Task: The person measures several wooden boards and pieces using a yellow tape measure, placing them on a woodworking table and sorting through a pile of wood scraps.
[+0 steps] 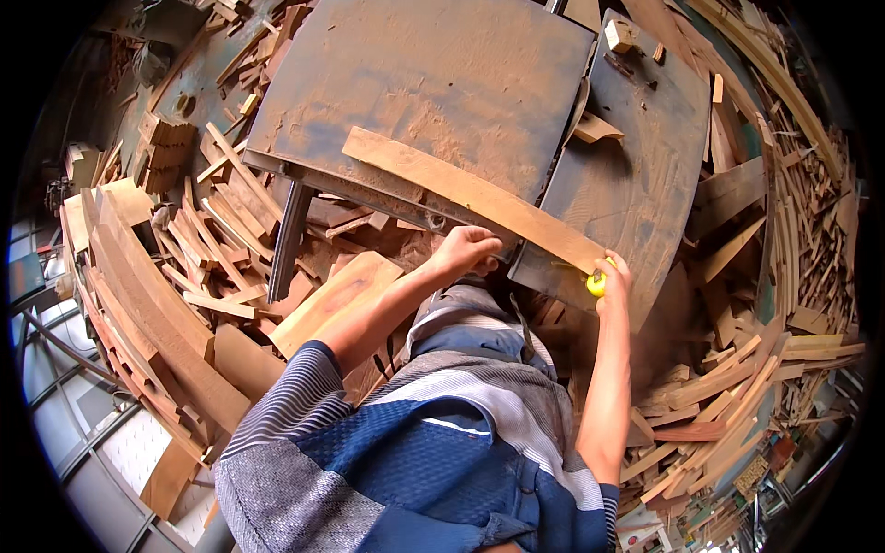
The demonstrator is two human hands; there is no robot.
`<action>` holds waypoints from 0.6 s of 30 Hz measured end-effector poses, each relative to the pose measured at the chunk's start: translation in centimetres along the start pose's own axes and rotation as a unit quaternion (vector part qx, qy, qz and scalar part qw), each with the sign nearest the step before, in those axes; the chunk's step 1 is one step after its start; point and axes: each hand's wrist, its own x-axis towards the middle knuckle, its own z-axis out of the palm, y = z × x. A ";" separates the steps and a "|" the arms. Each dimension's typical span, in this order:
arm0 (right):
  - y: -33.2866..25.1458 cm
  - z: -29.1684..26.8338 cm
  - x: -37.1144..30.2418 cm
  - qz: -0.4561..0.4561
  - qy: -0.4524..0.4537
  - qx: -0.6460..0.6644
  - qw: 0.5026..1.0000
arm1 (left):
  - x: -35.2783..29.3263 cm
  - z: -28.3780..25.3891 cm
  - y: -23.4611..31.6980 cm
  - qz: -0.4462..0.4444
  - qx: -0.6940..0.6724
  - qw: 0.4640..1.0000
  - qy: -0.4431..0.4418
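A long, light-brown wooden board (461, 195) lies slantwise across the near edge of the saw table (415, 83), its right end reaching over the right-hand metal surface (627, 184). At that end my right hand (616, 281) is closed round a yellow tape measure (596, 280), close against the wood. My left hand (468, 251) is just below the board's near edge, apart from it, with fingers curled together. Whatever those fingers hold, if anything, is hidden.
Sawdust covers the saw table. A small wood block (621, 36) and a curved offcut (597, 129) sit on the right-hand surface. Stacked planks (138, 276) fill the left side, and a wide board (336, 300) leans below the table. More timber strips (719, 415) are piled at right.
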 end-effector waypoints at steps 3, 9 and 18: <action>0.3 1.1 -0.3 -0.036 0.017 -0.084 0.996 | -1.1 0.4 0.9 0.082 0.166 0.982 0.033; -1.8 2.4 -7.1 -0.058 -0.110 -0.052 0.991 | 0.4 3.8 0.8 0.148 0.217 0.965 -0.016; -4.0 3.3 -15.1 -0.097 -0.262 -0.322 0.905 | 1.4 7.3 0.5 -0.024 0.198 0.944 -0.264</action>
